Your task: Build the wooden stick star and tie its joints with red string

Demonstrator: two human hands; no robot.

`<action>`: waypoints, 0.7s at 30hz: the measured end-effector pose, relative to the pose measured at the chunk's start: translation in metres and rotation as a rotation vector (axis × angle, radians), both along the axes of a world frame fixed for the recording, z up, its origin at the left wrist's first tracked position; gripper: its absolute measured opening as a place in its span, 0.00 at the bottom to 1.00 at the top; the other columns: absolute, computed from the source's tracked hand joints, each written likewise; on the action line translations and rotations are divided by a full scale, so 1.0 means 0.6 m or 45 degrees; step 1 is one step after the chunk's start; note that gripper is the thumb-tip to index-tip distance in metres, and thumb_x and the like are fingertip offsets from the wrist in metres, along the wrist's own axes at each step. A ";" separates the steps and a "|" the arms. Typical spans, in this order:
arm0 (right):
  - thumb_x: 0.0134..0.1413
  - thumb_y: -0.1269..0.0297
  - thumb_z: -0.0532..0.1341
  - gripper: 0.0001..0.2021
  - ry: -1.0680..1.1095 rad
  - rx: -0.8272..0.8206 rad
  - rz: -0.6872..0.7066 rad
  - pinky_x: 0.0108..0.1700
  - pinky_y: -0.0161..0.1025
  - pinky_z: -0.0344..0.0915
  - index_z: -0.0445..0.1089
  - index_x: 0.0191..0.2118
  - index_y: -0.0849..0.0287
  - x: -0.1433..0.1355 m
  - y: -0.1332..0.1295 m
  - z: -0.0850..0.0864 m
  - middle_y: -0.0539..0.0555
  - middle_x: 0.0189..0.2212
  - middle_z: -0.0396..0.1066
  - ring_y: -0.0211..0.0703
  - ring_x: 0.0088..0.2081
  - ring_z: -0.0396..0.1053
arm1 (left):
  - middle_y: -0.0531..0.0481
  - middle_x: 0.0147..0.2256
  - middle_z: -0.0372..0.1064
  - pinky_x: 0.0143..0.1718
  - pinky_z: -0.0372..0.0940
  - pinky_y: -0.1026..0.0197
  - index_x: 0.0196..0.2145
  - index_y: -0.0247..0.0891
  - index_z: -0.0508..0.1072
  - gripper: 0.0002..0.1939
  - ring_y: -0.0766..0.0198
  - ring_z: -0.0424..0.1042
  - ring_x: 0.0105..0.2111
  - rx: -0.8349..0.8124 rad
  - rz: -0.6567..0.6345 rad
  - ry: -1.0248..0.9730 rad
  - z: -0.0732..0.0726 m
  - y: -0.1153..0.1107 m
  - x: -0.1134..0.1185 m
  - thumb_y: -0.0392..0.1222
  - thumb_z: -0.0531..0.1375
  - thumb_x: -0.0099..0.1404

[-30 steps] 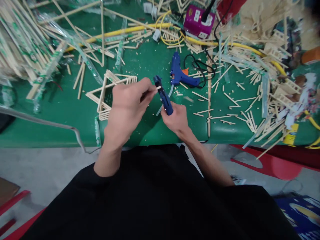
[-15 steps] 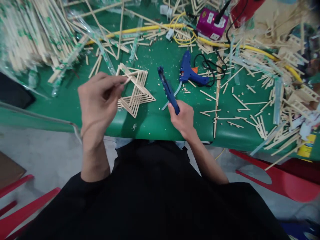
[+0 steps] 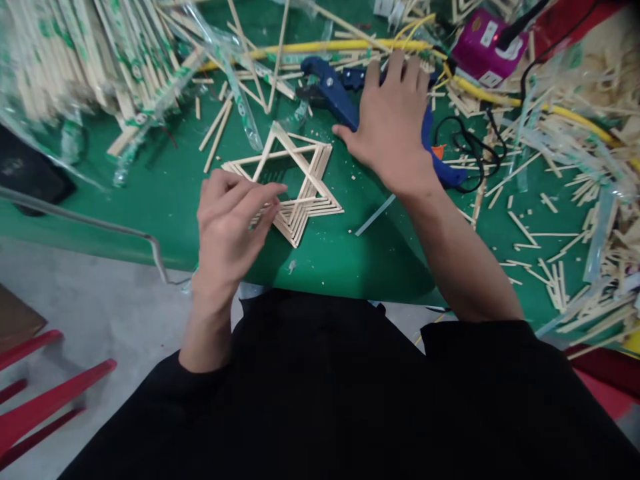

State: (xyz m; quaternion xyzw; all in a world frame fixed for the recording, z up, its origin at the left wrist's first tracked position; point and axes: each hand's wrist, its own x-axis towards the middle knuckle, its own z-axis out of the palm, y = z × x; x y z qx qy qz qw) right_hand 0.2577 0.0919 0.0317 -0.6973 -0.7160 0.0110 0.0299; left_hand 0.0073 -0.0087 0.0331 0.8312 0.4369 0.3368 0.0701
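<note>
My left hand (image 3: 233,223) is closed in a pinch at the left side of a six-pointed star (image 3: 320,177) built from layered thin wooden sticks. What its fingertips hold, if anything, is too small to make out. The star lies flat on the green table. My right hand (image 3: 397,123) reaches over the table with fingers stretched out, palm down. Beside its thumb lies a blue-handled cutter (image 3: 337,97), partly covered by the hand. A blue glue gun (image 3: 453,175) is half hidden behind that wrist, and a clear glue stick (image 3: 375,215) shows below.
Bundled wooden sticks (image 3: 85,60) fill the far left. A yellow cable (image 3: 345,45) crosses the back towards a purple power box (image 3: 490,47). Loose stick pieces (image 3: 557,283) and plastic wrappers litter the right. A metal bar (image 3: 100,223) runs along the left edge.
My right hand has carried the cutter away from me and opened beside it at the back. The left hand has lowered towards the star; the short stick seen in its pinch is now indistinct.
</note>
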 end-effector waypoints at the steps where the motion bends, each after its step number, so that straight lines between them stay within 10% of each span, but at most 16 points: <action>1: 0.55 0.46 0.68 0.46 0.036 0.012 0.030 0.68 0.73 0.51 0.57 0.68 0.78 0.003 -0.001 -0.005 0.79 0.68 0.55 0.83 0.70 0.53 | 0.57 0.33 0.78 0.40 0.65 0.51 0.50 0.55 0.75 0.14 0.60 0.70 0.37 0.042 -0.013 0.017 -0.008 0.006 -0.001 0.39 0.64 0.69; 9: 0.68 0.60 0.51 0.13 0.436 0.268 0.659 0.48 0.51 0.68 0.73 0.45 0.52 -0.029 -0.141 0.030 0.57 0.44 0.73 0.49 0.46 0.70 | 0.57 0.36 0.79 0.40 0.61 0.52 0.53 0.55 0.75 0.17 0.59 0.69 0.36 -0.017 -0.122 -0.053 -0.025 0.032 -0.016 0.45 0.68 0.66; 21: 0.68 0.51 0.57 0.11 0.616 0.031 0.465 0.51 0.57 0.64 0.73 0.39 0.48 -0.057 -0.172 -0.002 0.54 0.42 0.75 0.53 0.48 0.69 | 0.49 0.42 0.76 0.39 0.68 0.49 0.49 0.44 0.76 0.14 0.58 0.72 0.41 -0.044 -0.091 -0.124 -0.015 0.016 -0.042 0.43 0.68 0.65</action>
